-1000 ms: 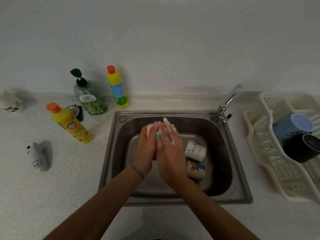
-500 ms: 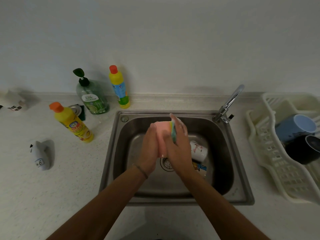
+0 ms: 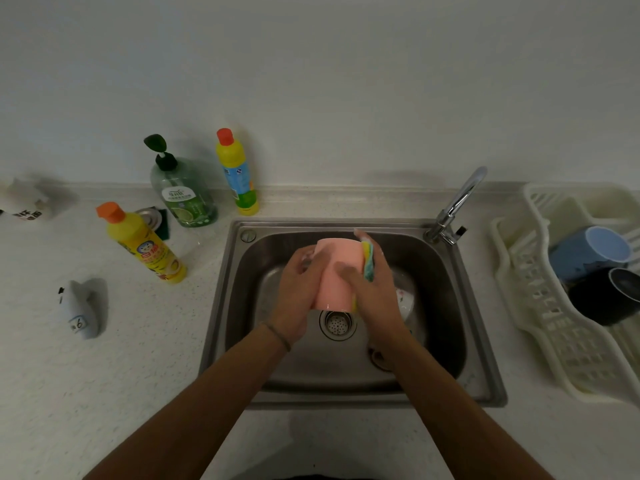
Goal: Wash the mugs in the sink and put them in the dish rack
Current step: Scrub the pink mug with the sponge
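**Soapy mug over the sink: the slip is the risk**

My left hand [image 3: 298, 292] has its grip wrapped round the pink mug [image 3: 337, 271], held above the drain in the sink [image 3: 460, 306]. My right hand [image 3: 375, 292] clamps a sponge [image 3: 367, 259] against its side. Suds could let it slide and strike the white mug [image 3: 405, 299] lying in the basin below. Farther right on the desk, the dish rack [image 3: 540, 306] holds a blue mug [image 3: 588, 251] and a black mug [image 3: 609, 296].

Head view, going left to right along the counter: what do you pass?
White figure marked 6 → tilted yellow bottle → green pump bottle → upright yellow bottle → left hand → pink mug → sponge → right hand → faucet → dish rack.
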The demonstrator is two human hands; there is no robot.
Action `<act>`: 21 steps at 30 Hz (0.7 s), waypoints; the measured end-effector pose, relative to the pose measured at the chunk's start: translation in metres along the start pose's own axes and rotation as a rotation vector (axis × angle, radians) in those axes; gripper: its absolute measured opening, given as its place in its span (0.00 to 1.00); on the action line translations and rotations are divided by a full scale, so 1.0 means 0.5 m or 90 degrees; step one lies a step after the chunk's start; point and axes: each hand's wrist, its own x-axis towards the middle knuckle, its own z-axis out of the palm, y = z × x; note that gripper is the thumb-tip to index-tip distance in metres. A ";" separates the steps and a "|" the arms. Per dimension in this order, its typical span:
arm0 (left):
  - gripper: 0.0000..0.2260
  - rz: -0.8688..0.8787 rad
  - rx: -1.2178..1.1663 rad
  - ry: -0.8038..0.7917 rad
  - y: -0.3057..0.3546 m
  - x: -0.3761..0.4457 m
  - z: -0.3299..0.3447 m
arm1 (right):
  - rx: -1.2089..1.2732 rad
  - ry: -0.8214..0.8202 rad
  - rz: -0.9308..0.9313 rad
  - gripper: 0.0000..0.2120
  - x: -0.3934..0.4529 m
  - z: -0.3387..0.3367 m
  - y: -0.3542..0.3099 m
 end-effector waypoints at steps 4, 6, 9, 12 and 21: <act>0.10 0.024 -0.027 0.154 0.004 -0.003 0.024 | -0.027 0.017 -0.055 0.23 -0.011 0.013 -0.005; 0.16 -0.030 -0.104 0.180 0.001 0.007 0.018 | -0.034 0.011 -0.065 0.23 -0.009 0.011 -0.005; 0.16 -0.137 -0.188 0.131 0.007 0.014 0.004 | 0.032 -0.025 -0.024 0.22 0.003 -0.003 -0.012; 0.16 -0.198 -0.223 0.077 0.021 0.015 0.005 | 0.037 -0.019 -0.019 0.21 -0.001 -0.001 -0.012; 0.23 -0.158 -0.183 0.122 0.006 0.028 -0.005 | -0.391 0.038 -0.263 0.25 -0.042 0.057 0.019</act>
